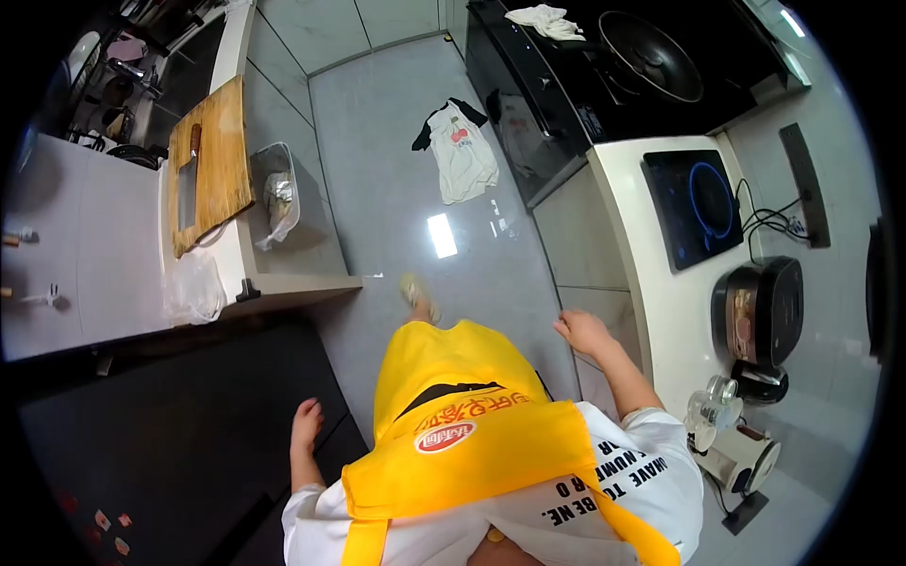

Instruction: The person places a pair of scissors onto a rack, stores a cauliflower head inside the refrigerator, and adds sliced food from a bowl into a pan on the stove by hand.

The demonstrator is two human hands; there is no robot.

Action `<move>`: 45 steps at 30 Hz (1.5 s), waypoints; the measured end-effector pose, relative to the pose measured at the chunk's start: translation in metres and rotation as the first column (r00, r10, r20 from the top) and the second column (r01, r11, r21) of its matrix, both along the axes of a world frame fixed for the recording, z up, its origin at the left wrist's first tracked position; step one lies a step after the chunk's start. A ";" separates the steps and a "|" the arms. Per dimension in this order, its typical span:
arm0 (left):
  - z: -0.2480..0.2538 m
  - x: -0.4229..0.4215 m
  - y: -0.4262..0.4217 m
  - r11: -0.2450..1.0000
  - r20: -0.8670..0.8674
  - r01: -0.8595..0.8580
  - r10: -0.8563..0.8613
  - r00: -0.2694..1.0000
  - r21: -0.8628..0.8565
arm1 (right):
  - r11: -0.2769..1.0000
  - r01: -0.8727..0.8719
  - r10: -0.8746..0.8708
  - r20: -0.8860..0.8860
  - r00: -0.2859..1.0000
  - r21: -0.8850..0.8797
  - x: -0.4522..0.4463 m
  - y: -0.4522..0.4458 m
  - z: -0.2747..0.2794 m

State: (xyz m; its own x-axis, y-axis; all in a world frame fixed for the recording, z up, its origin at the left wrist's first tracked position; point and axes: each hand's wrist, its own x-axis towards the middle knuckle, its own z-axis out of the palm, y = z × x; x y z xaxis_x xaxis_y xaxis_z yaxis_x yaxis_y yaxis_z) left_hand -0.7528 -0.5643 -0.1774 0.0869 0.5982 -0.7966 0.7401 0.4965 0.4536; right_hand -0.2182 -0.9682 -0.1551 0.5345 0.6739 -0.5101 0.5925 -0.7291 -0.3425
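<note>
My left hand (305, 426) hangs at my side over the dark surface at lower left, fingers loosely curled with nothing visible in them. My right hand (582, 333) is held out beside the right-hand counter, its fingers also curled together and no object showing. Neither hand touches anything that I can see. Between them is the yellow apron (453, 377) I wear over a white printed shirt. On the floor ahead lies a white T-shirt (461, 156) with black sleeves and a cherry print. One foot in a light shoe (415, 294) is forward on the grey floor.
At left, a knife (190, 179) lies on a wooden cutting board (222, 151) above a grey bin (307, 203). A plastic bag (195, 288) is near the counter corner. The right counter holds an induction cooker (694, 208), a rice cooker (779, 311) and a kettle. A frying pan (651, 57) stands on the stove.
</note>
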 end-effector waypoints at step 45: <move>0.016 1.148 0.591 0.343 0.275 0.906 -0.922 0.273 0.248 | -0.077 0.991 -0.839 -0.530 -0.126 -0.113 0.497 0.482 -0.162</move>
State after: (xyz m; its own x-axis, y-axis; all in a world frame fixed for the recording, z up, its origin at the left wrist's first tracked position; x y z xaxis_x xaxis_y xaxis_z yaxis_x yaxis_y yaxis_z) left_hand 0.3952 0.0270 -0.1611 0.8232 -0.0195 -0.5674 0.5055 -0.4299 0.7481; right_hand 0.2788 -0.4866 -0.3166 0.5727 -0.2253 -0.7882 -0.8153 -0.2562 -0.5192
